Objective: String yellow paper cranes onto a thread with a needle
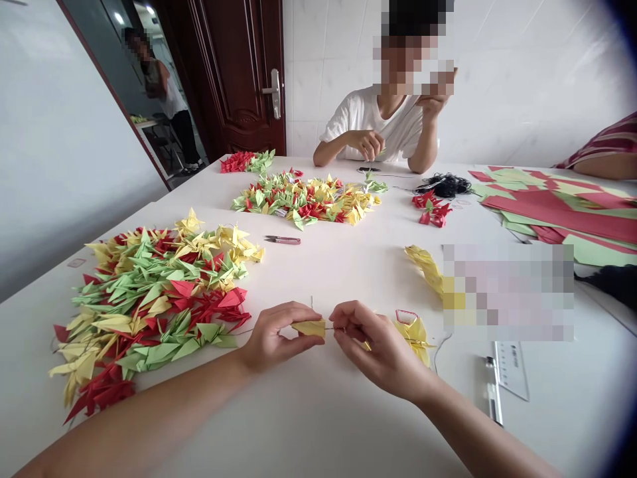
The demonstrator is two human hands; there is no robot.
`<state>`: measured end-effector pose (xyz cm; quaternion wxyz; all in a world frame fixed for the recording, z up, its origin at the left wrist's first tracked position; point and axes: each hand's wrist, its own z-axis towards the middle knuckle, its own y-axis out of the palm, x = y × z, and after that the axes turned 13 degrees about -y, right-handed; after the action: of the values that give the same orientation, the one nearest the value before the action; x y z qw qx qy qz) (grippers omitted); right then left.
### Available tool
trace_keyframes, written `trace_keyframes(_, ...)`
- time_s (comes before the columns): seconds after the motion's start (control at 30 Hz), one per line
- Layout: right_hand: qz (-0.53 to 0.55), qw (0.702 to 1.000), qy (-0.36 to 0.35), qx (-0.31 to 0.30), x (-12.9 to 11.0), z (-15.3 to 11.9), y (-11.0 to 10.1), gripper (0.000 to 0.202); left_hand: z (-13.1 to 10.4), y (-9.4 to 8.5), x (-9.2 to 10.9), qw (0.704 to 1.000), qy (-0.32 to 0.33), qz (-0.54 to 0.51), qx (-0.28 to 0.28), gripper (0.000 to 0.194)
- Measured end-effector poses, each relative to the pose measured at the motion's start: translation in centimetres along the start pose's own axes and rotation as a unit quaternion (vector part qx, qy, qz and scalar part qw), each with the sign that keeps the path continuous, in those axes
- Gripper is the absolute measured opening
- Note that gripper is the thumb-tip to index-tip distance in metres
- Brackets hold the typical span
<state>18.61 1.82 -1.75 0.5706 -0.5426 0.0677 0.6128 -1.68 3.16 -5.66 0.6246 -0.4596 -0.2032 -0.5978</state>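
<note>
My left hand (286,335) pinches a yellow folded paper crane (309,328) between thumb and fingers. From the crane's right end runs a thin dark thread (329,328), possibly with a needle, and my right hand (365,342) has its fingertips closed on it. A yellow paper crane (415,335) lies just beyond my right hand, partly hidden by it. To the left spreads a large heap of red, green and yellow paper cranes (164,299), with a dark thread leading from it toward my left hand.
Thread snips (283,239) lie mid-table, before a second crane pile (308,199). Yellow folded paper (425,265), a ruler (511,368) and a pen (494,385) are at right. Behind are coloured paper strips (562,206) and black thread (445,185). A person (378,126) sits opposite, hands raised.
</note>
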Motion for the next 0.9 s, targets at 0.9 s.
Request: trace_keyframes(0.9, -0.185, 0.957, -0.166, 0.148, 0.01, -0.12, 0.82, 0.012, -0.38, 0.0, 0.12, 0.989, -0.121, -0.089, -0.012, 0.029)
